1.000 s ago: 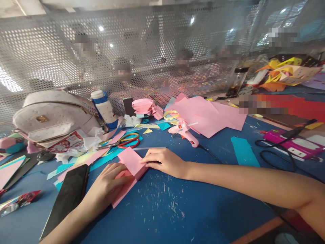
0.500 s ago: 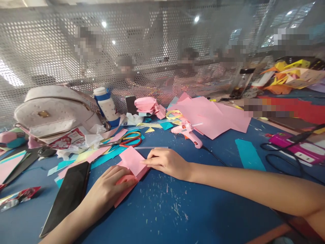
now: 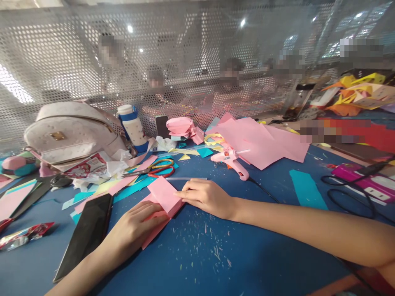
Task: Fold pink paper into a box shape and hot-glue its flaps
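Observation:
A folded sheet of pink paper point(image 3: 164, 193) lies on the blue table just in front of me, with one flap raised at its far right end. My left hand point(image 3: 143, 220) holds the paper's near left part against the table, its fingers curved over the paper and covering much of it. At the flap's right edge, my right hand point(image 3: 210, 199) has its thumb and fingers closed on the paper. Scissors point(image 3: 159, 167) with red and yellow handles rest just beyond the paper. A pink glue gun point(image 3: 231, 160) lies past my right hand.
A black phone point(image 3: 84, 234) lies left of my left hand. Behind are a backpack point(image 3: 70, 135), a bottle point(image 3: 132, 125) and a folded pink paper shape point(image 3: 183, 128). Pink sheets point(image 3: 262, 142) lie farther right, near a blue strip point(image 3: 307, 189) and a magenta power strip point(image 3: 361, 181). A perforated screen point(image 3: 191, 53) stands behind.
The whole view has shifted slightly to the right. Both hands stay at the pink paper in nearly the same pose, and the flap looks almost unchanged.

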Motion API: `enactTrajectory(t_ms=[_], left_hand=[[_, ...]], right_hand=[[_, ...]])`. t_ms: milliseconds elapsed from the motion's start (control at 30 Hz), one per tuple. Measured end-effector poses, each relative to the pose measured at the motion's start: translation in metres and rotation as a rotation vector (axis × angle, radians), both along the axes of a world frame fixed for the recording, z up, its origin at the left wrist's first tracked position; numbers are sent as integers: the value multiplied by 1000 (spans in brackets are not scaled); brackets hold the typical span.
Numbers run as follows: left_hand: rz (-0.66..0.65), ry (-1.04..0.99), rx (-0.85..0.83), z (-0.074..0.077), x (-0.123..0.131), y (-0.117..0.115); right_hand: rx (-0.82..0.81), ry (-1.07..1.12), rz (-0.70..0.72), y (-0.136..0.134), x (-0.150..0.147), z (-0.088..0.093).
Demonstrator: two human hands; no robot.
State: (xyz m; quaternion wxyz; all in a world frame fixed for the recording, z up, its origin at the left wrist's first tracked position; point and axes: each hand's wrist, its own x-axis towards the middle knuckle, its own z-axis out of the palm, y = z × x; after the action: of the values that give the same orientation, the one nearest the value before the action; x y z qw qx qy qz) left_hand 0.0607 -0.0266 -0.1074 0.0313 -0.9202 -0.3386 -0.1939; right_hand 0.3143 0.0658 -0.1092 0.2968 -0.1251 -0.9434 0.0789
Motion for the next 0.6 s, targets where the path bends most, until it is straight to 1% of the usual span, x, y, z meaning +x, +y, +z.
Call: enactTrajectory(t_ms=[200,300,467,600], left_hand=[[-8,-22,-47,-2,-1,1],[-18,-34,-41,0,-1,2],[-10,-28,-50,0,-1,2],[9,-27,-70,-1,-1,1]], right_hand=[[151,44,39,-2,5,3],[200,40,18,-3,4,3],[216,22,-33,-3,-4,3],[194,18,-58,-1,-7,0]])
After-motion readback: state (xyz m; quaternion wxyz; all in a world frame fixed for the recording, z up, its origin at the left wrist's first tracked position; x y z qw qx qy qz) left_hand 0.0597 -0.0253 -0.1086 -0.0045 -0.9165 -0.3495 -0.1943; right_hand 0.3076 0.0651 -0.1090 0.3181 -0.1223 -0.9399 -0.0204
